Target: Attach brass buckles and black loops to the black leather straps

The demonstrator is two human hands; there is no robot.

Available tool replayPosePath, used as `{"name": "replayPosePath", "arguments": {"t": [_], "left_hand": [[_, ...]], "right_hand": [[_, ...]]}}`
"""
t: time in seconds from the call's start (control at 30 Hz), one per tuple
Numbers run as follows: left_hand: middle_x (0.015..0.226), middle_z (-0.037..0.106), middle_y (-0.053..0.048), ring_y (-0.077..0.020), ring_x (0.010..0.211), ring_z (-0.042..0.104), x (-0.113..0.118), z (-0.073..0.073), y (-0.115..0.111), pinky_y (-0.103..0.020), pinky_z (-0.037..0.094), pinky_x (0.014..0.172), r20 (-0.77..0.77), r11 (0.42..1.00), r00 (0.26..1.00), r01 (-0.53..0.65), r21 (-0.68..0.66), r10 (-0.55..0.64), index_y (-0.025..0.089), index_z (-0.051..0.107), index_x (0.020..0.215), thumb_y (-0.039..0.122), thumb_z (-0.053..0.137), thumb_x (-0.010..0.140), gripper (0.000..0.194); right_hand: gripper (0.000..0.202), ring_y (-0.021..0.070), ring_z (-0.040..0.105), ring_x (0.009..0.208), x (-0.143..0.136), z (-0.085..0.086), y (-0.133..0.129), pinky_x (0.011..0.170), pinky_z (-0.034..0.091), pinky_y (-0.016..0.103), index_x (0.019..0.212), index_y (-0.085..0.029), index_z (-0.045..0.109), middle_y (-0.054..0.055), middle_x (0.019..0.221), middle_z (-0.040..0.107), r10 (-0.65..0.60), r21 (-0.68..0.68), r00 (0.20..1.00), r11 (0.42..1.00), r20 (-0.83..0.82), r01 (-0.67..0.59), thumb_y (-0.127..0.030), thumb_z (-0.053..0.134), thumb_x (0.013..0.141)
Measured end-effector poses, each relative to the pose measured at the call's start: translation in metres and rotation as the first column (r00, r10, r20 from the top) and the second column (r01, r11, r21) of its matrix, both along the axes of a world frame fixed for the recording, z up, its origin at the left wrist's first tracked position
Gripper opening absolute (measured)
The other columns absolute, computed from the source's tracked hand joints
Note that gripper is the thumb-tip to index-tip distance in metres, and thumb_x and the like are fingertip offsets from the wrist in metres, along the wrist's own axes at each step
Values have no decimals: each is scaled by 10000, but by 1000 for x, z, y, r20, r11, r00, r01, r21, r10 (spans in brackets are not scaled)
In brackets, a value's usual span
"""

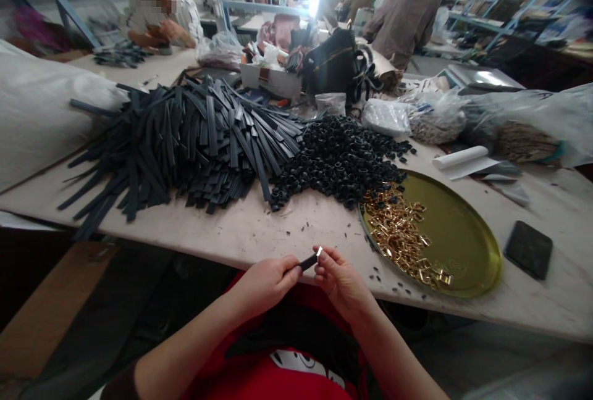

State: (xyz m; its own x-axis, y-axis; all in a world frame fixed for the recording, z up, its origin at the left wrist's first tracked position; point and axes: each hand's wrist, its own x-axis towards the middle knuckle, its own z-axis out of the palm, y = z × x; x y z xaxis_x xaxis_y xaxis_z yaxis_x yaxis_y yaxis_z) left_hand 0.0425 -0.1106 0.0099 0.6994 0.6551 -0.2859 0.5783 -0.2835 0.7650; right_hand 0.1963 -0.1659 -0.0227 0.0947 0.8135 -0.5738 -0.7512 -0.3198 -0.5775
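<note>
At the table's front edge, my left hand [273,279] is closed around a short black strap [307,262], whose end sticks out toward the right. My right hand [340,279] pinches a small shiny metal buckle [319,252] at that end of the strap; whether the strap passes through it is too small to tell. Behind my hands lies a large heap of black straps [208,134]. Next to it is a pile of small black loops [336,156]. A round golden tray [463,239] at the right holds many gold-coloured buckles [398,233].
A dark phone-like slab [529,249] lies right of the tray. Plastic bags [435,119], a black bag [331,63] and a box [271,82] line the table's back. A white sack [50,110] bulges at the left. A co-worker [162,17] sits across.
</note>
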Motion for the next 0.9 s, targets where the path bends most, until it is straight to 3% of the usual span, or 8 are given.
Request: {"name": "replayPosePath", "arguments": {"t": [0.1, 0.17, 0.27, 0.37, 0.43, 0.6, 0.73, 0.9], "left_hand": [[660, 582, 0, -141, 613, 516, -1, -1, 6, -227, 311, 556, -2, 998, 998, 58, -28, -58, 191, 563, 730, 327, 349, 860, 285], [726, 610, -11, -148, 671, 531, 2, -2, 7, -231, 340, 603, 63, 995, 997, 60, -82, -55, 190, 583, 781, 305, 348, 858, 273], [821, 615, -13, -145, 755, 533, 8, -7, 5, -227, 374, 657, 167, 968, 983, -32, -251, 75, 182, 560, 857, 256, 402, 820, 178], [664, 540, 27, -104, 605, 474, 12, -15, 2, -195, 350, 535, 171, 894, 958, -139, -426, 230, 170, 501, 815, 289, 443, 800, 133], [586, 487, 49, -79, 515, 415, 13, -20, 1, -180, 310, 472, 178, 862, 948, -150, -484, 265, 167, 478, 787, 351, 432, 816, 192], [597, 527, 47, -48, 401, 355, 14, -24, -1, -165, 253, 377, 151, 808, 939, -176, -563, 309, 171, 454, 785, 379, 431, 808, 211], [610, 538, 42, -40, 382, 368, 18, -22, -5, -165, 280, 374, 162, 821, 927, -206, -533, 338, 167, 459, 744, 360, 431, 801, 203], [569, 531, 51, -38, 367, 360, 22, -15, -9, -164, 275, 375, 138, 790, 920, -229, -569, 367, 166, 464, 717, 297, 452, 766, 141]], "right_hand": [[275, 37, 462, 471, 1, -7, -1, 431, 405, 151, 776, -177, 651, -56, 599, 525, 81, -4, 995, 997, 50, -81, -333, 765, 580], [275, 56, 461, 476, -2, -12, -2, 445, 399, 181, 792, -165, 655, -45, 585, 532, 129, 22, 976, 991, 177, -135, -372, 727, 627], [273, 94, 499, 530, -9, -19, -5, 523, 422, 229, 837, -168, 643, -26, 618, 578, 105, 80, 901, 985, 420, -152, -382, 687, 674], [240, 131, 538, 627, -13, -19, -7, 593, 439, 256, 827, -181, 626, -9, 682, 605, 40, 138, 821, 980, 570, -143, -395, 637, 720], [237, 137, 542, 651, -12, -16, -7, 604, 441, 255, 779, -179, 620, -3, 684, 601, 32, 148, 772, 976, 635, -162, -414, 591, 754], [250, 112, 536, 578, -7, -7, -6, 569, 445, 239, 734, -178, 565, -23, 627, 575, 80, 82, 831, 985, 551, -149, -426, 588, 752], [238, 97, 533, 543, -9, -8, -7, 538, 447, 229, 752, -183, 518, -36, 631, 566, 56, 92, 877, 989, 478, -113, -412, 582, 761], [238, 99, 536, 520, -9, -10, -12, 524, 453, 232, 766, -193, 498, -42, 604, 563, 9, 114, 841, 990, 541, -84, -421, 565, 771]]}}
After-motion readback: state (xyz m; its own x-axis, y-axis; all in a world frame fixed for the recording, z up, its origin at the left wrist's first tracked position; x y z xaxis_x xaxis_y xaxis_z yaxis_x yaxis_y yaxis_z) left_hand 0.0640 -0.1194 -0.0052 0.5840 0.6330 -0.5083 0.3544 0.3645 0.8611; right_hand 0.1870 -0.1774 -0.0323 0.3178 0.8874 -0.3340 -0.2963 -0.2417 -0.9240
